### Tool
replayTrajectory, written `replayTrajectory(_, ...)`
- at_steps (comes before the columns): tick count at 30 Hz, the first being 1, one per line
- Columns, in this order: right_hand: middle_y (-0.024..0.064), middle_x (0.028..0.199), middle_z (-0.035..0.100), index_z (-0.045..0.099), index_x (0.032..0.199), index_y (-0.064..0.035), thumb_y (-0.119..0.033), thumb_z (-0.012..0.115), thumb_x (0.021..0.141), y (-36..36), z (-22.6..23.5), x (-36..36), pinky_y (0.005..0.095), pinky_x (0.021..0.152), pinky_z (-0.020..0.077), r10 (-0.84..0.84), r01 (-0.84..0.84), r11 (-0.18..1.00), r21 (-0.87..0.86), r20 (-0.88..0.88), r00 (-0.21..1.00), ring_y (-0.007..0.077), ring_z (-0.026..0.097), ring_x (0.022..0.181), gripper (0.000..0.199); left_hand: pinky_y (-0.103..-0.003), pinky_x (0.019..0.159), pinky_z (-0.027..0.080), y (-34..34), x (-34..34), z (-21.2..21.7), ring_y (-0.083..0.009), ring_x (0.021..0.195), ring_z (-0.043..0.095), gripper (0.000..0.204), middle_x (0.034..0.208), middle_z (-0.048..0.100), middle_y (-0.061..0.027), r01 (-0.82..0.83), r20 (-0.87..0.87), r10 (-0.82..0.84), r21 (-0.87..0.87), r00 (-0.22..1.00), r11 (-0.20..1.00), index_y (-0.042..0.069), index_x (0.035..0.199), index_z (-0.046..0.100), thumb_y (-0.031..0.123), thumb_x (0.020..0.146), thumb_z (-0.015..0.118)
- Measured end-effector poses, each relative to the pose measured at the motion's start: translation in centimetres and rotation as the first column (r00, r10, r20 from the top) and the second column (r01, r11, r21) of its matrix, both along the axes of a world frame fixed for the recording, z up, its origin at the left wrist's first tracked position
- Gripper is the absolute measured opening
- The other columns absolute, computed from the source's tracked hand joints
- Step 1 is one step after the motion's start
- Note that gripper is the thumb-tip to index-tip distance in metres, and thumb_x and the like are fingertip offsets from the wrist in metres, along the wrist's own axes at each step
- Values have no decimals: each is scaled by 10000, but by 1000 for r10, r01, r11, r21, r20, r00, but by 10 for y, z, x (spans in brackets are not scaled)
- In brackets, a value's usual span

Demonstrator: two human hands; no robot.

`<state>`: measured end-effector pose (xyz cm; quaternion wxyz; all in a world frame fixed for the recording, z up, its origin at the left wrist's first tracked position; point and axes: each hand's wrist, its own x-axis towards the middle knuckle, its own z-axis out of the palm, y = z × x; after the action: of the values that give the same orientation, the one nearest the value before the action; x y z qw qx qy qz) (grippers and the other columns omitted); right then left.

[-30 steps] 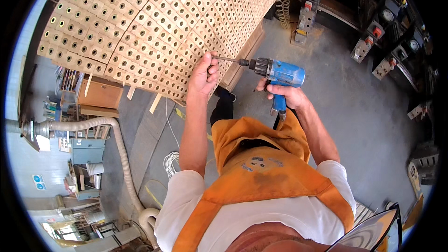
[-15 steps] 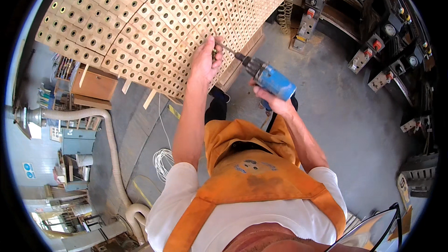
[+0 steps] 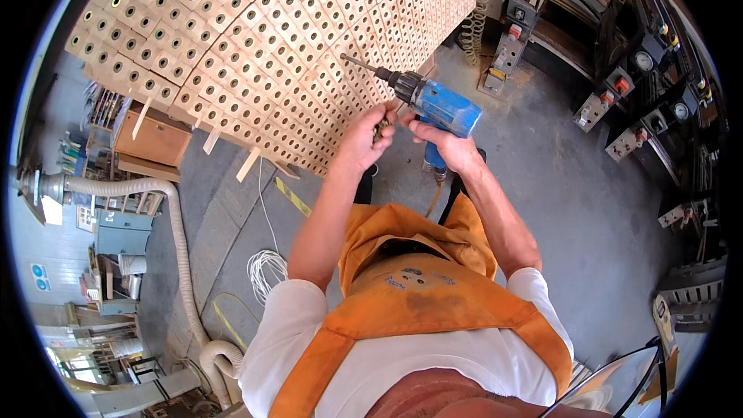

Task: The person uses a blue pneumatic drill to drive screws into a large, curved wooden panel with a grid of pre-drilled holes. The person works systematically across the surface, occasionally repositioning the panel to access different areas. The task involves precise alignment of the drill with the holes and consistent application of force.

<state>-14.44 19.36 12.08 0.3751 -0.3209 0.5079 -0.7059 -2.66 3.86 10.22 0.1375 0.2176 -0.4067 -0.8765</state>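
- Head view: the right hand (image 3: 453, 147) is closed around the handle of the blue drill (image 3: 433, 104), in front of the person's chest.
- The long axis of the drill goes from the right hand up and to the left; the drill bit (image 3: 360, 64) points at the stack of wooden blocks with holes (image 3: 263, 46), and its tip is near the block faces. I cannot tell if it touches.
- The left hand (image 3: 368, 135) is just under the chuck, fingers curled on a small dark object (image 3: 381, 122); it is the nearer hand to the stack.
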Motion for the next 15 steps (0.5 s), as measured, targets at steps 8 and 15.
replayTrajectory(8, 34, 889, 656, 640, 1023, -39, -84, 683, 819, -1, 4, -2, 292, 712, 490, -27, 36, 997, 62, -133, 991, 119, 586, 808, 213, -155, 403, 299, 9, 24, -22, -54, 613, 448, 221, 819, 509, 6, -40, 41, 37, 80, 998, 996, 70, 1047, 537, 277, 973, 521)
replayTrajectory(15, 30, 868, 666, 656, 1029, -31, -67, 688, 820, 1, 11, 1, 286, 669, 499, -69, 84, 996, 43, -274, 959, 121, 594, 757, 215, -143, 424, 308, 5, 25, -9, -46, 632, 454, 252, 833, 518, 8, -40, 11, 39, 64, 999, 997, 57, 1111, 559, 254, 954, 562)
